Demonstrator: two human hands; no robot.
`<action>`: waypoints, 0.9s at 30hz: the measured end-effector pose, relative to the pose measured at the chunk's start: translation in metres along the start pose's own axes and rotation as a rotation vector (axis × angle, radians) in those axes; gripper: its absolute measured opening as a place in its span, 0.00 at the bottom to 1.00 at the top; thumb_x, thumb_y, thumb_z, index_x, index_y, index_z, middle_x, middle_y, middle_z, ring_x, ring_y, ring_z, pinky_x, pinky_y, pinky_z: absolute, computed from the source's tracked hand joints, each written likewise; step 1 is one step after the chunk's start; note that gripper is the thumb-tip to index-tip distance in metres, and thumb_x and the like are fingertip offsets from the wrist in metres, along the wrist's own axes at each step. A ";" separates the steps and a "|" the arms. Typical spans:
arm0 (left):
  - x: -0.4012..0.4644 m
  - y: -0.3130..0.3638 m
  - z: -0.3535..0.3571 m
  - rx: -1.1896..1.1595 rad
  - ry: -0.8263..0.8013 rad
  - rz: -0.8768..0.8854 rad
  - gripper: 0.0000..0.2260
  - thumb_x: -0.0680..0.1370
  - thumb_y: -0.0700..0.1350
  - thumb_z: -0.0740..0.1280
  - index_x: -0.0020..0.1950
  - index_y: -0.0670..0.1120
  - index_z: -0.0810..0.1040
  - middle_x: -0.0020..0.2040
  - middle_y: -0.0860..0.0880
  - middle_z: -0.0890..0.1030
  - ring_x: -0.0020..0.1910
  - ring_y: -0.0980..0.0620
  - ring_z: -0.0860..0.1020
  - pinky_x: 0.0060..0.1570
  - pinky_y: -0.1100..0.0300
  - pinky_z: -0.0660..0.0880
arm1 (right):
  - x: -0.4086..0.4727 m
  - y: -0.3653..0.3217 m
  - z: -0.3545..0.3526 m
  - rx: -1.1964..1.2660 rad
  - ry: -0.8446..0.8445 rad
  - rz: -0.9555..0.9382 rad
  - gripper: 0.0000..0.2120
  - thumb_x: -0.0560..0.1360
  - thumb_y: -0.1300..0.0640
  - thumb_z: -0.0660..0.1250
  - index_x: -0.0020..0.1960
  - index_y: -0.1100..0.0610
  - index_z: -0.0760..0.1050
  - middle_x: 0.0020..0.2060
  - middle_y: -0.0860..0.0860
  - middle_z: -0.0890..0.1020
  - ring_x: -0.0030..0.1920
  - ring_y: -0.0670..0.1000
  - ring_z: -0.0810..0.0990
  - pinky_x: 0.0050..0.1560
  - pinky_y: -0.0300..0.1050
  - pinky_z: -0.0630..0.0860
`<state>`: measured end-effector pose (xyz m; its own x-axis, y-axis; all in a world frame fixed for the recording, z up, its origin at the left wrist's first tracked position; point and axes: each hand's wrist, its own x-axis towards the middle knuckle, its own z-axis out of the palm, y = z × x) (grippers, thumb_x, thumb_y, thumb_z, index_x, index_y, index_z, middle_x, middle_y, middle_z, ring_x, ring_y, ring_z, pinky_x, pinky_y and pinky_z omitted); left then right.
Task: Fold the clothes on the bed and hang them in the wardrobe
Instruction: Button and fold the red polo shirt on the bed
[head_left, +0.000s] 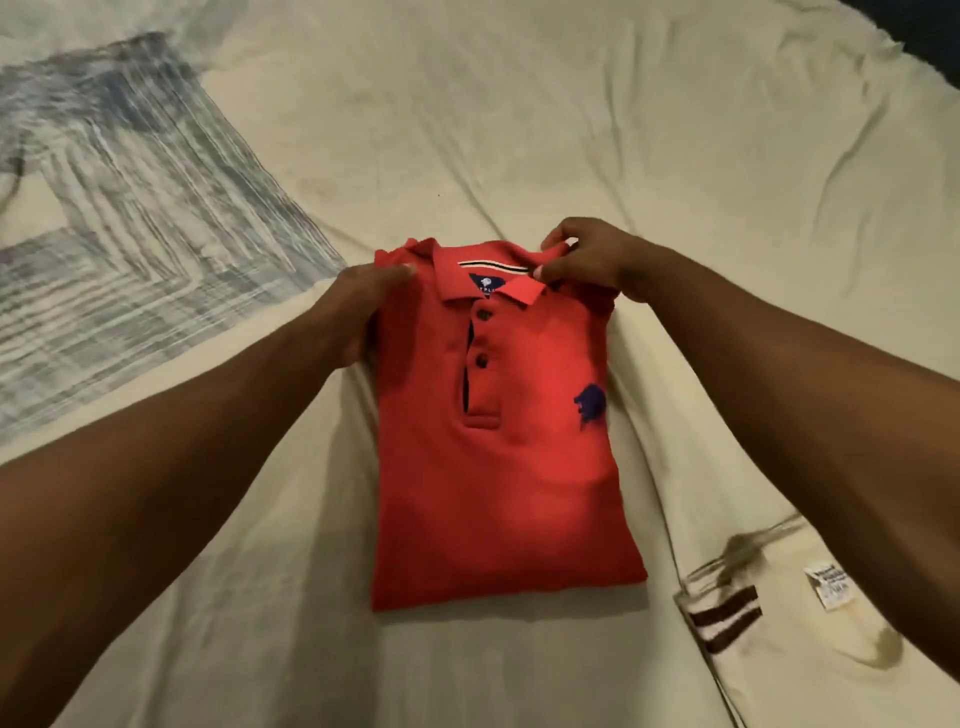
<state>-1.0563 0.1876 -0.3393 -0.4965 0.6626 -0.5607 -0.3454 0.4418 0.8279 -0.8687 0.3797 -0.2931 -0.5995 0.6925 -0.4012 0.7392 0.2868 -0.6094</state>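
**Both hands at the collar of a folded red polo**

A red polo lies folded into a neat upright rectangle on the bed, front side up, near the middle of the view. Its collar points away from the person and its folded hem lies nearest. The placket with two dark buttons runs down the middle, and a navy logo sits on the chest toward the right edge.

The left hand lies against the polo's upper left edge, by the shoulder. Its fingers are nearly straight and close together, reaching onto the fabric beside the collar; whether the thumb is tucked under the edge cannot be told, so it reads as a flat touch and not a grasp.

The right hand is at the right side of the collar. Its fingers are curled and the thumb meets them, pinching the collar's right edge and lifting that bit of fabric slightly. The rest of the collar lies flat.

The bed is covered by a cream sheet with long creases. A blue-grey patterned cloth lies spread at the left, apart from the polo. At the lower right, just beside the polo's bottom corner, lies a cream garment with dark stripes on a cuff and a white label.
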 end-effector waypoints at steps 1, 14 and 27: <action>0.006 -0.003 0.000 0.014 0.015 0.001 0.19 0.74 0.50 0.73 0.62 0.45 0.81 0.54 0.44 0.85 0.54 0.45 0.82 0.55 0.51 0.78 | 0.007 0.007 0.006 0.023 0.009 0.013 0.17 0.72 0.58 0.76 0.58 0.56 0.76 0.50 0.54 0.80 0.45 0.52 0.77 0.37 0.42 0.73; -0.057 -0.039 0.014 0.018 0.355 0.105 0.28 0.62 0.64 0.69 0.57 0.55 0.71 0.55 0.47 0.81 0.55 0.44 0.81 0.56 0.47 0.78 | -0.088 0.035 0.056 0.102 0.591 -0.013 0.26 0.76 0.50 0.68 0.72 0.53 0.66 0.64 0.52 0.76 0.62 0.53 0.76 0.61 0.49 0.72; -0.196 -0.125 0.020 0.217 0.216 -0.107 0.13 0.75 0.49 0.73 0.57 0.48 0.76 0.51 0.46 0.82 0.48 0.46 0.82 0.46 0.53 0.78 | -0.260 0.068 0.134 0.316 0.362 0.348 0.12 0.76 0.50 0.70 0.56 0.53 0.75 0.48 0.50 0.83 0.51 0.55 0.81 0.57 0.54 0.76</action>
<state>-0.9000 0.0143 -0.3323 -0.6320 0.4725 -0.6143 -0.2382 0.6359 0.7341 -0.7030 0.1304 -0.3217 -0.1539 0.9083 -0.3890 0.7132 -0.1703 -0.6800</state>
